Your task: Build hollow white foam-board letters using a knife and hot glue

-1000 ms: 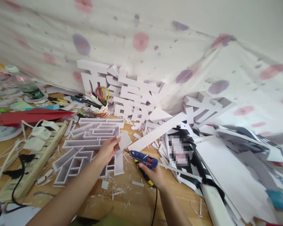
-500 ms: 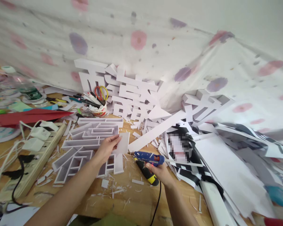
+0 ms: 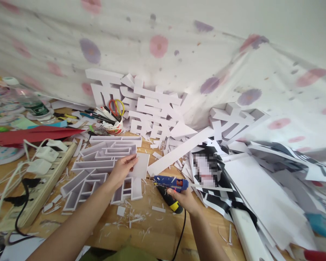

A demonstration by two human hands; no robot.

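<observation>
Frame centre: your left hand (image 3: 121, 169) pinched the foam strip (image 3: 140, 166); right hand (image 3: 185, 198) clamped the glue gun (image 3: 170, 182). You needed the nozzle steady along its edge.

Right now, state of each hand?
Left hand: closed on the white foam piece.
Right hand: closed on the blue glue gun, its nozzle pointing at the piece.

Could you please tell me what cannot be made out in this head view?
- Glue gun nozzle tip: too small to show glue.
- Printed sheet: pixelated patch hides its picture.
- Right hand: its fingers on the trigger are hidden by the gun.
- Foam piece in left hand: back face unseen.
</observation>
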